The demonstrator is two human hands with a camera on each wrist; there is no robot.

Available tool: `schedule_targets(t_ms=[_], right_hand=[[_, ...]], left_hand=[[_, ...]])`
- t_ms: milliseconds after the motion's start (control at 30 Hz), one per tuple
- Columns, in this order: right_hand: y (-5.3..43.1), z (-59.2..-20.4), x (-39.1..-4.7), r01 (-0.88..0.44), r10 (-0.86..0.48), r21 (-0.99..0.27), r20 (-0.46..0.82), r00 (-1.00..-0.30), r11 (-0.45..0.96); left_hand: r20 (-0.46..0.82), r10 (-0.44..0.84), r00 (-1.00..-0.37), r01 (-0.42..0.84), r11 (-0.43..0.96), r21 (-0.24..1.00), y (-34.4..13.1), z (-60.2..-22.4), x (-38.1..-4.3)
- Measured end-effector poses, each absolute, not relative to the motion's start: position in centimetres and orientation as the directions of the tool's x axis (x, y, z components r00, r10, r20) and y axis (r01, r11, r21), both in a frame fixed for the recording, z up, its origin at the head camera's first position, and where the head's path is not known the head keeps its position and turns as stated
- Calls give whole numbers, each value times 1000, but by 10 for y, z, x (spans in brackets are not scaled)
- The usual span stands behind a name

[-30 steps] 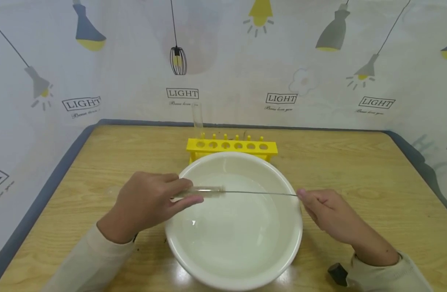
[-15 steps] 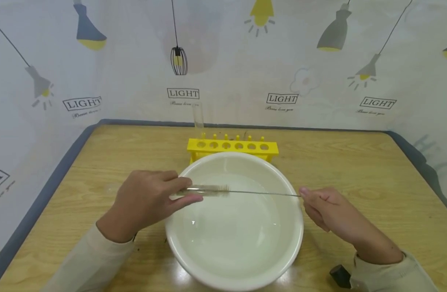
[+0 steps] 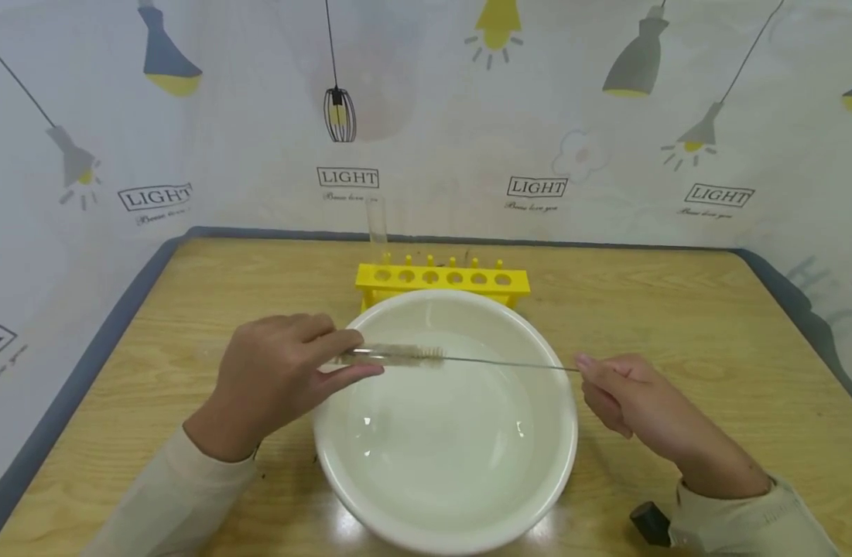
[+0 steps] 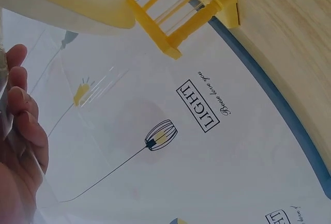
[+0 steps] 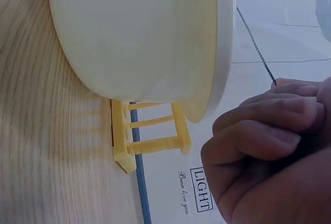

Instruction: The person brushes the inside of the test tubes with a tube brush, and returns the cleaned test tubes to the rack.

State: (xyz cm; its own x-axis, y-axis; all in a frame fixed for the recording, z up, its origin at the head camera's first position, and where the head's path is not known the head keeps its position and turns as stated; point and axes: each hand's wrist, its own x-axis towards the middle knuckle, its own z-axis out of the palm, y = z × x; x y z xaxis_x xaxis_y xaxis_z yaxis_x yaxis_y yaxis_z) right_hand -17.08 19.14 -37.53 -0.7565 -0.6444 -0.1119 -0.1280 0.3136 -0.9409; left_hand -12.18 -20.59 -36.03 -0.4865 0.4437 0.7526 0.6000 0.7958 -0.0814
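Note:
Over the white basin (image 3: 439, 537), my left hand (image 3: 279, 379) holds a clear glass test tube (image 3: 380, 355) lying level, its mouth toward the right. A test tube brush (image 3: 509, 362) sits partly inside it, with pale bristles (image 3: 432, 353) showing at the mouth. My right hand (image 3: 631, 391) pinches the brush's twisted wire stem just past the basin's right rim. In the right wrist view the curled fingers (image 5: 269, 125) grip the wire (image 5: 256, 43). The left wrist view shows the left fingers (image 4: 23, 105) at its edge, curled round the glass. Water appears to lie in the basin.
Behind the basin stands a yellow test tube rack (image 3: 443, 280); another clear test tube (image 3: 377, 224) stands upright at its left end. A small black object (image 3: 650, 524) is near the right sleeve. A printed sheet (image 3: 426, 116) lines the back of the wooden table (image 3: 189, 309).
The brush has slid slightly out to the right, so more bristles show at the tube's mouth. My right hand has moved a little right and up. The tube is tilted slightly differently.

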Motion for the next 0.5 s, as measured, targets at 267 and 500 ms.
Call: schedule_targets(t_ms=[267, 500], right_hand=[[194, -377, -171, -147, -622, -951, -57, -781, 271], [191, -381, -169, -366, -655, -923, 201, -728, 123]], left_hand=[[718, 475, -509, 626, 776, -70, -207, -362, -122], [694, 488, -530, 633, 772, -59, -210, -364, -124]])
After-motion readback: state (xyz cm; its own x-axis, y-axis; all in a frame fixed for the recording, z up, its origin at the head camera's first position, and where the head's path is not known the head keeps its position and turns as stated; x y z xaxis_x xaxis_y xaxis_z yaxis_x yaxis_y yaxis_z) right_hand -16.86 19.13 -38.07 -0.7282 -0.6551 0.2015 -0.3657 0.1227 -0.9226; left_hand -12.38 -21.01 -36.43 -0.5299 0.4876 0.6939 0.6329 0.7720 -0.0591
